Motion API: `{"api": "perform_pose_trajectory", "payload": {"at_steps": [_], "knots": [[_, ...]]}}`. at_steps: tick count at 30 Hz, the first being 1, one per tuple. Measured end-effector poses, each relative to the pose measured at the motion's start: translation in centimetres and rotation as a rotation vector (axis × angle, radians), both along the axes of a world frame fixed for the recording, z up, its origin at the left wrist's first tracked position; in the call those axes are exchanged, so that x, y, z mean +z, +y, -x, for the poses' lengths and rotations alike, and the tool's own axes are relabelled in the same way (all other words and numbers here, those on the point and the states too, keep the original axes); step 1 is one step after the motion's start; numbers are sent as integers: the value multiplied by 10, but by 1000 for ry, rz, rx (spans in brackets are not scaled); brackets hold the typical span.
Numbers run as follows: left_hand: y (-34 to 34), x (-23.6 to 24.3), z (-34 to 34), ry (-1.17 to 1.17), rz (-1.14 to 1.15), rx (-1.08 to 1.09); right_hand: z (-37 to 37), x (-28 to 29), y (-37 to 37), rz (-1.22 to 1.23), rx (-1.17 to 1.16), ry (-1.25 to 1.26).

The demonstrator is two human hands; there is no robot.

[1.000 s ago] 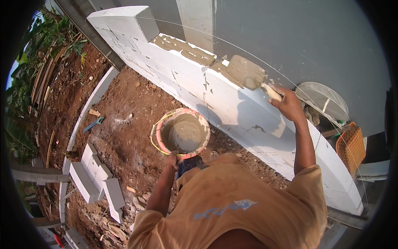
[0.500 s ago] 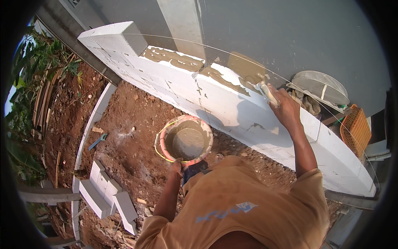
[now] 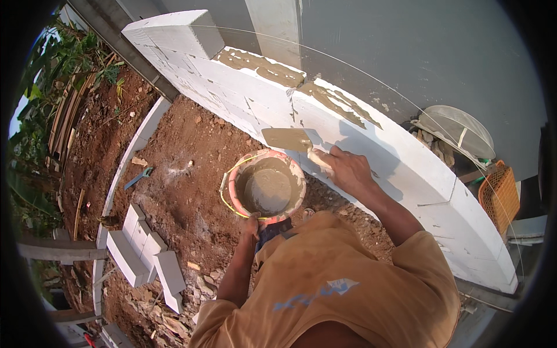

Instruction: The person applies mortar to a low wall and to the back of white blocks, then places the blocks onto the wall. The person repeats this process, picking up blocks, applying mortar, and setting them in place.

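Observation:
My right hand (image 3: 350, 171) is closed round the pale handle of a trowel (image 3: 284, 138). The trowel's mortar-smeared blade hangs over the far rim of an orange bucket (image 3: 297, 200). Grey wet mortar (image 3: 268, 190) lies inside the bucket. With fingers wrapped on its near edge, my left hand (image 3: 251, 227) grips the bucket. Beyond stands a low white block wall (image 3: 232, 90). Patches of spread mortar (image 3: 261, 66) cover part of its top, up to a raised block (image 3: 203, 36) at the left.
A taut string (image 3: 360, 71) runs above the wall. Behind the wall lie a round sieve (image 3: 458, 129) and an orange plastic basket (image 3: 500, 194). On the red soil are loose white blocks (image 3: 129, 258) and a blue-handled tool (image 3: 138, 178).
My right hand has brought the trowel from the wall's top back toward the bucket, leaving fresh mortar streaks on the wall. My left hand stays on the bucket.

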State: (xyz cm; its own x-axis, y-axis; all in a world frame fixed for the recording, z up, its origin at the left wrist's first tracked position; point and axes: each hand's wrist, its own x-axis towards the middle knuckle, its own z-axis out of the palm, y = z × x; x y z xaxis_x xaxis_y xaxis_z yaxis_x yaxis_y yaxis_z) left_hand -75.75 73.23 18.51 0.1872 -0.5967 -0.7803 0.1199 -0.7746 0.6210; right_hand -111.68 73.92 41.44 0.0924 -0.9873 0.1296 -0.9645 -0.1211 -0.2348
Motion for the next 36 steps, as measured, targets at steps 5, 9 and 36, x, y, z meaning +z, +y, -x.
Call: {"api": "perform_pose_trajectory", "payload": {"at_steps": [5, 9, 36], "knots": [[16, 22, 13, -34, 121, -70, -74, -153, -38, -312, 242, 113], [20, 34, 21, -92, 144, -39, -103, -190, -40, -485, 156, -88], [-26, -13, -9, 68, 35, -97, 147, 84, 29, -127, -552, -593]]}}
